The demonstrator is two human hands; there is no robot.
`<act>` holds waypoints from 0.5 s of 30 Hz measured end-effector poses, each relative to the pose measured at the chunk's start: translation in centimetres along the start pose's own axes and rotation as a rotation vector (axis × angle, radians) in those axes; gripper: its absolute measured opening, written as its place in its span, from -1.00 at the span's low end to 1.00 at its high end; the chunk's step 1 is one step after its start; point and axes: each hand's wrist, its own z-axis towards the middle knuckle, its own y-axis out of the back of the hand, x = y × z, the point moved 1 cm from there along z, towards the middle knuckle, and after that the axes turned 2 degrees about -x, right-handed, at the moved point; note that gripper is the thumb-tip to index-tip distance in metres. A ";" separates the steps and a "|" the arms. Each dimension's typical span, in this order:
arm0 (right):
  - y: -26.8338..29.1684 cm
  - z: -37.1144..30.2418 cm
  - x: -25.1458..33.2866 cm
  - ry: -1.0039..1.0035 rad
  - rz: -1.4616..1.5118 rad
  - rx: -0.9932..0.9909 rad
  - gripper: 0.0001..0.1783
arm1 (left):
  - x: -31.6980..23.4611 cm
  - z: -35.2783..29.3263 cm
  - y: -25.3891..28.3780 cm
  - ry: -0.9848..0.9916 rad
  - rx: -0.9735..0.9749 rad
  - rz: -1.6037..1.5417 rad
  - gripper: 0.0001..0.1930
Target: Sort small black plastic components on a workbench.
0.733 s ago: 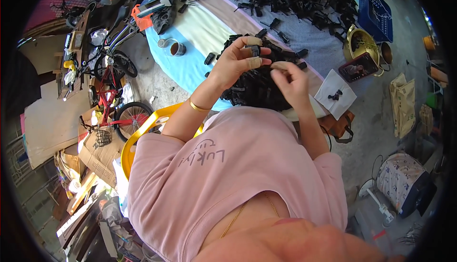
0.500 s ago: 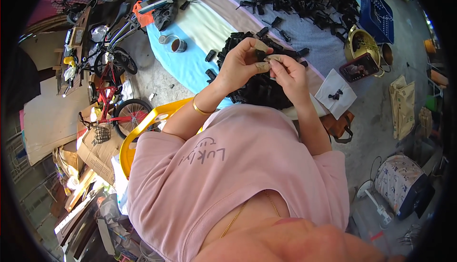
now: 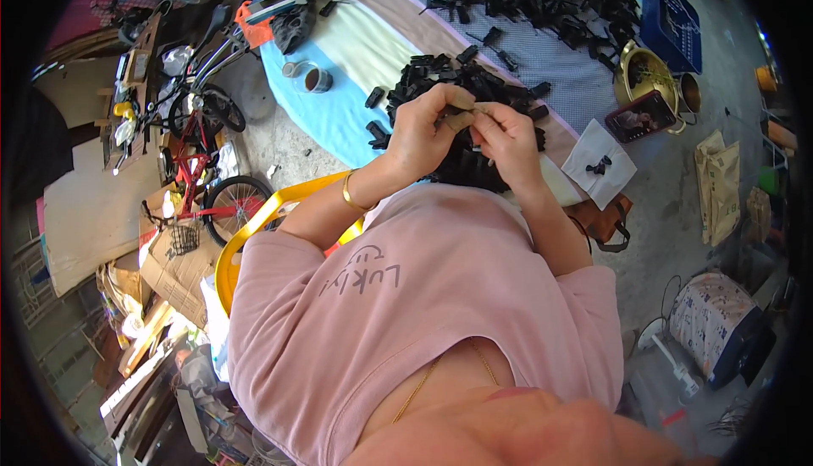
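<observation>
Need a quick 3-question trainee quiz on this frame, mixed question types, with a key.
1. True or false: the left hand and right hand meet over the pile of small black parts.
2. Multiple choice: what is on the left wrist? A) a watch B) a gold bangle C) a glove
3. Fill in: the white sheet to the person's right carries a few small ___ parts.

Key: 1 true: both hands pinch a small black part between them, above the pile. 2 B. 3 black.
</observation>
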 end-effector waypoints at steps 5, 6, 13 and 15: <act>0.7 0.5 -0.5 -0.091 -0.038 0.065 -0.81 | 0.1 -0.2 0.5 0.012 0.045 0.062 -0.76; 1.0 0.5 -0.3 -0.090 -0.042 0.051 -0.81 | 0.1 -0.1 0.5 0.090 0.074 0.063 -0.72; 1.3 0.5 0.3 0.250 -0.313 0.008 -0.77 | -1.9 0.0 -0.4 -0.002 0.154 0.456 -0.44; 1.6 0.2 0.8 0.219 -0.291 0.027 -0.79 | -2.3 0.1 -0.1 -0.009 0.269 0.471 -0.34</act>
